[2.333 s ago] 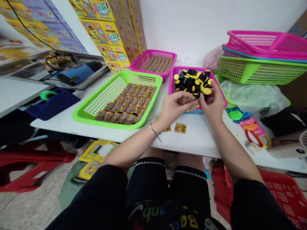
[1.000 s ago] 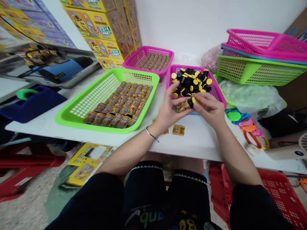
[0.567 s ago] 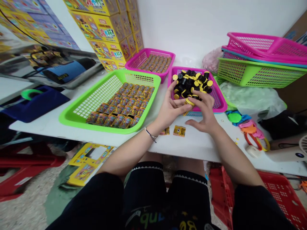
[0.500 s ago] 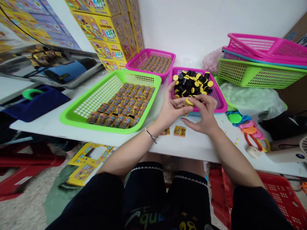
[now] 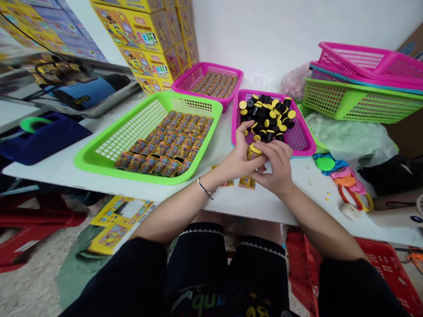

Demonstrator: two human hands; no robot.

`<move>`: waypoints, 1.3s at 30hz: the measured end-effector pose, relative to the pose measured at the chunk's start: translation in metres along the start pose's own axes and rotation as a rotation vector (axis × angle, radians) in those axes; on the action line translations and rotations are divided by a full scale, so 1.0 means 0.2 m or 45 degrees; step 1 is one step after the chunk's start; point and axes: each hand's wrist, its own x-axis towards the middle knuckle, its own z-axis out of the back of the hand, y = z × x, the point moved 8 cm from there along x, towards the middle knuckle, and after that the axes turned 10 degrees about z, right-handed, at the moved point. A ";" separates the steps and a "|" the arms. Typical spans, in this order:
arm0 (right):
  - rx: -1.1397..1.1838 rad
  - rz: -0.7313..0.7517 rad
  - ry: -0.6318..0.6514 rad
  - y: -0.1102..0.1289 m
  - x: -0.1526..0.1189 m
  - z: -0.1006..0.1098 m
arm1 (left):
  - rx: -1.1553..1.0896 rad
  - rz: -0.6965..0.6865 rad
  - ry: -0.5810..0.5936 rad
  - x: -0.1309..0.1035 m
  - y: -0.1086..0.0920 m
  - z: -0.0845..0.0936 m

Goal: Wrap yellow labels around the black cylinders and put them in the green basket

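Observation:
Between my two hands, in front of the pink basket, is a small yellow-topped cup [image 5: 254,152] with a printed wrapper round it. My left hand [image 5: 238,162] grips it from the left, index finger raised toward the basket. My right hand [image 5: 276,166] closes on its right side, fingertips at the yellow top. Black cups with yellow ends [image 5: 264,115] lie heaped in the pink basket [image 5: 304,140]. Flat printed wrappers [image 5: 247,182] rest on the table below my hands, partly hidden by them. Wrapped cups [image 5: 161,149] stand in rows in the green basket [image 5: 132,172].
A second pink basket [image 5: 207,67] of wrapped pieces stands at the back beside stacked yellow boxes [image 5: 142,33]. Stacked baskets [image 5: 357,99], a plastic bag [image 5: 350,132] and coloured bands [image 5: 346,178] are at right. A blue tape dispenser [image 5: 49,141] sits at left.
My hands have moved slightly down and closer together round the cup. The cup now shows more upright, its printed side visible. My right thumb has come in toward my left hand.

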 end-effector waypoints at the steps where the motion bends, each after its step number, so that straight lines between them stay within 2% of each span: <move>1: 0.011 0.012 0.012 0.00 0.00 0.00 | -0.005 0.017 0.040 0.00 0.00 -0.01; 3: 0.016 0.037 0.018 0.00 0.00 0.00 | -0.018 0.055 0.162 -0.01 0.00 -0.04; 5: -0.007 0.077 0.020 0.00 0.00 0.01 | -0.016 0.066 0.221 -0.02 -0.02 -0.06; 7: -0.060 0.142 -0.005 0.01 0.01 0.03 | 0.025 0.027 0.146 -0.02 -0.04 -0.04; 11: -0.236 0.310 -0.069 0.03 0.00 0.08 | 0.249 -0.162 -0.125 -0.02 -0.08 0.00; 16: -0.310 0.396 -0.089 0.02 -0.02 0.09 | 0.409 -0.371 -0.288 -0.02 -0.09 -0.01; 22: -0.172 0.370 -0.159 0.01 0.00 0.10 | 0.597 -0.342 -0.260 -0.04 -0.16 -0.01; 26: -0.146 0.385 -0.182 0.04 0.00 0.09 | 0.602 -0.291 -0.189 -0.08 -0.22 -0.03; 28: -0.158 0.365 -0.245 0.03 0.00 0.12 | 0.664 -0.298 -0.217 -0.13 -0.24 -0.01; 30: -0.155 0.297 -0.291 -0.01 0.01 0.16 | 0.838 -0.358 -0.367 -0.19 -0.29 0.09; 33: -0.149 0.128 -0.275 -0.11 0.02 0.21 | 1.177 -0.321 -0.676 -0.30 -0.39 0.38; 35: -0.127 -0.035 -0.160 -0.19 0.03 0.19 | 1.353 -0.139 -0.776 -0.35 -0.44 0.63; 39: -0.126 -0.392 0.160 -0.38 0.06 0.06 | 1.453 0.320 -0.809 -0.41 -0.47 1.11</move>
